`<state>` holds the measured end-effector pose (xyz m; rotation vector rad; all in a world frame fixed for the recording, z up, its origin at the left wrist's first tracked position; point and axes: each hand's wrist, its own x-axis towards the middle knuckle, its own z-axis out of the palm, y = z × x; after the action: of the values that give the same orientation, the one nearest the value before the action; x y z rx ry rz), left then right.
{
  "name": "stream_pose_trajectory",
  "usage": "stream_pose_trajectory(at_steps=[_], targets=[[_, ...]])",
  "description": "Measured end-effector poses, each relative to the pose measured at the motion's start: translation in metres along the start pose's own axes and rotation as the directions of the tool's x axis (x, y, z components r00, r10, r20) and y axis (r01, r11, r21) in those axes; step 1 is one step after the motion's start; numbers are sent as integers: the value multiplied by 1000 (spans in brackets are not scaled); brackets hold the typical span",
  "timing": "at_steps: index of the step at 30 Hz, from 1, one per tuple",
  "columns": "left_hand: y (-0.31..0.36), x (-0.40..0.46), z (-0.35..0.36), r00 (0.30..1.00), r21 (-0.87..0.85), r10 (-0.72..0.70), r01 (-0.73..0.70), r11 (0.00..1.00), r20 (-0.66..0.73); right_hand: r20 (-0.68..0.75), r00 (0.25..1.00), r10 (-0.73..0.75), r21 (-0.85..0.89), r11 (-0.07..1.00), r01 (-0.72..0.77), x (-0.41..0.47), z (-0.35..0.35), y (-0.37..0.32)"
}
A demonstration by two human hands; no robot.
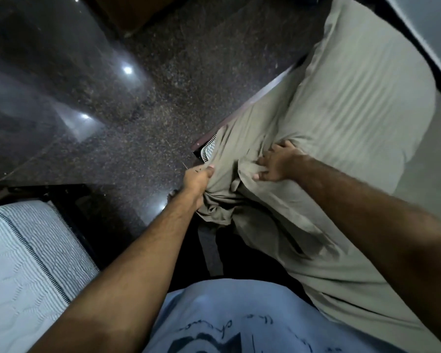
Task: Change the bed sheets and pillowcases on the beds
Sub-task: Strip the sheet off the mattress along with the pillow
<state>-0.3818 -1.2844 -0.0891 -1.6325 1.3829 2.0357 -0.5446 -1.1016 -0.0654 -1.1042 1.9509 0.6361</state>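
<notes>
A grey-green bed sheet [278, 215] covers the bed on the right and bunches up at its near corner. My left hand [197, 178] grips a gathered fold of that sheet at the corner, beside the mattress edge [208, 152]. My right hand [275, 163] rests on the sheet with fingers spread, pressing it where it meets a striped pillow [354, 98] in a matching case. The pillow lies on the bed beyond my right hand. Part of the sheet hangs down over the bed's side.
A second bed's bare white and blue-striped mattress [23, 256] sits at the lower left in a dark frame. Glossy dark speckled floor [138, 98] fills the gap between the beds. The right bed's dark frame edge [252, 100] runs diagonally. My blue shirt [227, 317] is at the bottom.
</notes>
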Motion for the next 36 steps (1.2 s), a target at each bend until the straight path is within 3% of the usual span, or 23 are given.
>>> stream_pose_trajectory(at_steps=[5,9,11,13,15,16,18,20,21,23,27,29,31,33,36], targets=[[7,-4,7,981,-13,185,-186,982,-52,96,995,-31,49,998,27,-9,16,15],[26,-28,27,906,-16,372,-377,926,200,138,990,16,253,966,-51,-15,-2,15],[31,-40,39,830,16,424,-461,887,363,29,994,106,562,821,-104,-12,-11,12],[29,-47,45,756,98,405,-521,848,514,-138,940,314,830,554,-63,-4,-23,9],[20,-49,46,669,253,304,-601,758,679,-195,827,527,947,320,19,6,-40,9],[17,-51,46,624,326,255,-662,675,738,-179,809,560,957,291,11,11,-47,9],[16,-55,44,565,414,182,-755,509,805,-172,846,505,917,395,-50,16,-55,3],[24,-56,41,531,441,147,-804,399,835,-181,885,429,761,631,-151,18,-51,-6],[30,-58,40,510,435,131,-821,369,850,-185,877,443,677,704,-212,19,-46,-9],[38,-55,37,482,415,104,-829,374,870,-183,827,532,611,720,-328,19,-40,-8],[58,-46,27,509,388,68,-729,565,858,-167,781,602,563,708,-426,9,-43,-10],[66,-45,25,505,351,98,-714,606,858,-133,769,625,608,664,-435,8,-48,-11],[70,-45,26,558,340,122,-649,680,821,-17,753,658,749,507,-427,9,-57,-6],[74,-44,33,693,356,127,-509,784,710,93,735,671,896,265,-355,7,-68,5],[91,-32,45,825,366,139,-385,847,548,77,704,706,984,58,-166,-5,-80,7]])
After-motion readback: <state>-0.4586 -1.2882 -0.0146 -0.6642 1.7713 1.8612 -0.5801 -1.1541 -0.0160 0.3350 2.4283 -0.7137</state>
